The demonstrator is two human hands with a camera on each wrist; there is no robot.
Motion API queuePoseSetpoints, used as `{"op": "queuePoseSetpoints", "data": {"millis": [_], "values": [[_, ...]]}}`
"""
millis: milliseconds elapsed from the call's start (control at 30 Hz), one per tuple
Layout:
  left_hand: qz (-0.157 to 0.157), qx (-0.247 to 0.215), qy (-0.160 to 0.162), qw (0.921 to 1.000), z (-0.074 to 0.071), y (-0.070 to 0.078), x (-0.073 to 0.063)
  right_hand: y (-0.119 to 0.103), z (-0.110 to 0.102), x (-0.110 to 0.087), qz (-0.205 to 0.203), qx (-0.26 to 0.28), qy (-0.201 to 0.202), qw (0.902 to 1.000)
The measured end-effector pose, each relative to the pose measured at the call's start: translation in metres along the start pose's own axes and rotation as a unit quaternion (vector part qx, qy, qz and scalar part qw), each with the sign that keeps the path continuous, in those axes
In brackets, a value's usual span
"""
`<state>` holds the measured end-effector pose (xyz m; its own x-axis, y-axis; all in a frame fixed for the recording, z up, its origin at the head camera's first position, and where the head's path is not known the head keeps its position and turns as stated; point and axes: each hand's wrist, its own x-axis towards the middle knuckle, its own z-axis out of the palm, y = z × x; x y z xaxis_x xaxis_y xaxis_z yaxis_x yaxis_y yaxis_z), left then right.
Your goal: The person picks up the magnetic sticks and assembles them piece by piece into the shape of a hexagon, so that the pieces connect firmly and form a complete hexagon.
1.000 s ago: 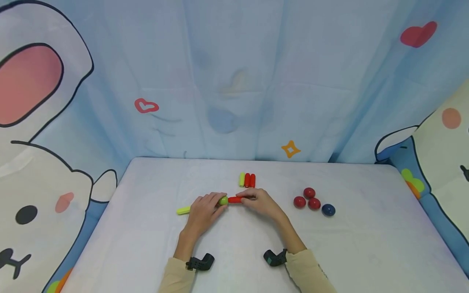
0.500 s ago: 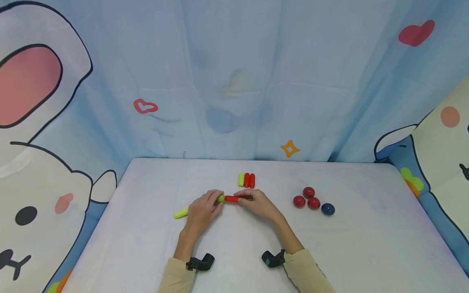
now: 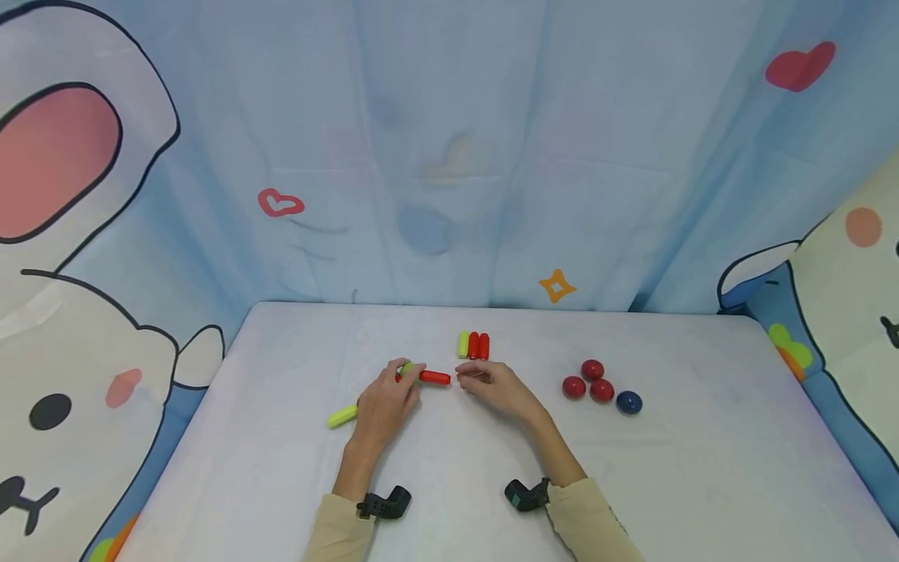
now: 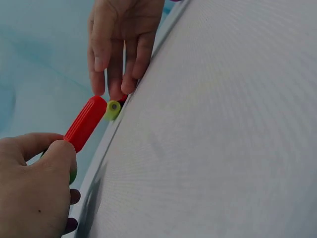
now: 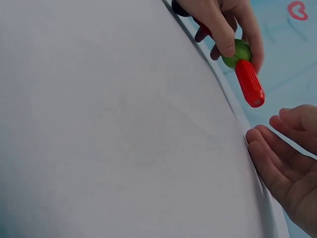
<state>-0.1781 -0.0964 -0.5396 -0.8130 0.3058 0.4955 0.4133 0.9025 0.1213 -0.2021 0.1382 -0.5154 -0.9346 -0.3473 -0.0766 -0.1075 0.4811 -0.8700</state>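
Observation:
My left hand (image 3: 385,402) pinches a green ball (image 5: 238,53) between thumb and fingers. A red ridged rod (image 3: 435,378) is joined to that ball and points toward the right hand. A second red rod (image 5: 202,26) and a dark round piece (image 5: 181,9) show partly behind the left hand in the right wrist view. From under the left hand's other side sticks out a yellow-green rod (image 3: 342,416); the fingers hide how these link. Apart from the rod's free end, my right hand (image 3: 500,389) holds nothing, its fingers loosely bent.
Behind the hands on the white table (image 3: 674,484) lie a short yellow-green rod (image 3: 463,344) and two red rods (image 3: 479,346) side by side. To the right sit three red balls (image 3: 602,390) and a dark blue ball (image 3: 629,403). A blue curtain (image 3: 449,234) hangs behind.
The right hand has let go of the red rod, which now stands free of its fingertips. The left hand has shifted left, turning the green ball, red rod and yellow-green rod with it.

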Motion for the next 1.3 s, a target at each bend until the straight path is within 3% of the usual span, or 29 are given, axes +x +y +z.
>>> {"op": "queuePoseSetpoints", "data": {"millis": [367,600,900,1100,1300], "values": [[-0.043,-0.026,0.011,0.9987,0.0,0.0,-0.001,-0.003,-0.014,-0.004,0.041,-0.002,0.014,0.999],[-0.086,-0.03,-0.039,0.9951,-0.003,0.005,-0.001,-0.012,-0.034,-0.014,0.021,-0.005,0.026,0.9994],[-0.073,-0.053,-0.048,0.9948,-0.003,0.007,0.002,-0.016,-0.064,-0.026,0.021,-0.043,0.069,0.9965],[-0.08,-0.086,-0.047,0.992,-0.001,0.008,0.001,-0.015,-0.07,-0.029,0.021,-0.05,0.073,0.9958],[-0.08,-0.075,-0.045,0.9929,-0.001,0.008,0.001,-0.017,-0.076,-0.032,0.023,-0.062,0.072,0.9952]]}}
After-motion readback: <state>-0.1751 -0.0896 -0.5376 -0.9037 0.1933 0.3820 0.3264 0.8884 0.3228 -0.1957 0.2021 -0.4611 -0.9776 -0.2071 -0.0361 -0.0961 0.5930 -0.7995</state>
